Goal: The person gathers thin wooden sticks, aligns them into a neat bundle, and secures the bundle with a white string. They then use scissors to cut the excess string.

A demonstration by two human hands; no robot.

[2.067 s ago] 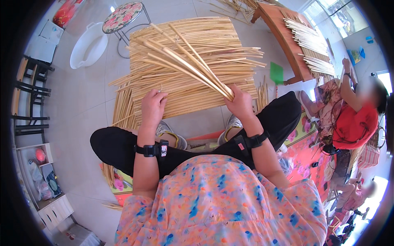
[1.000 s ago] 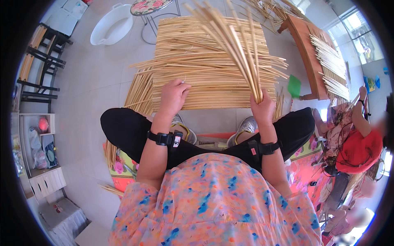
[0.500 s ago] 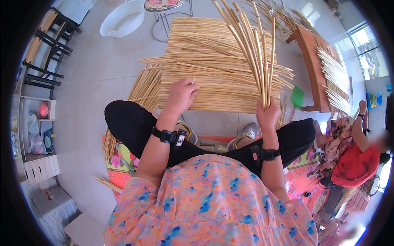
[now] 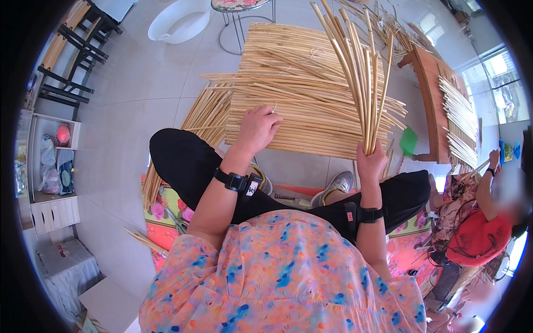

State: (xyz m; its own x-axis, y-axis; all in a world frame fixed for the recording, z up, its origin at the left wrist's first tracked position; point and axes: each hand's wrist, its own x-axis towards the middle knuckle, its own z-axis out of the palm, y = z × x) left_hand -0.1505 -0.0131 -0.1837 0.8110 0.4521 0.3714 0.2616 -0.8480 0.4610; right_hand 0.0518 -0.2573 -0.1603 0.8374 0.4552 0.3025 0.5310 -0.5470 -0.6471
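Observation:
A bundle of long reed stalks [image 4: 366,83] rises upright from my right hand [image 4: 371,162], which is closed around its lower ends. The stalks fan apart toward the top. My left hand [image 4: 259,130] rests over the near left part of a layer of reeds [image 4: 300,125] laid side by side. Its fingers are curled together, and a small whitish bit shows at the fingertips, too small to name. A pale strand sticks up just beyond them. Several loose stalks lie slantwise across the layer.
More stalks lie in a heap [image 4: 206,114] on the floor at left. A white tub [image 4: 179,22] and a round stool [image 4: 241,5] stand at the far side. At right, a wooden bench [image 4: 425,100] bears pale stalks. Another person in red [image 4: 480,238] sits nearby.
The whole view has shifted, so most things sit slightly further right. The stalks in my right hand spread a little wider at the top. My left hand stays over the same spot.

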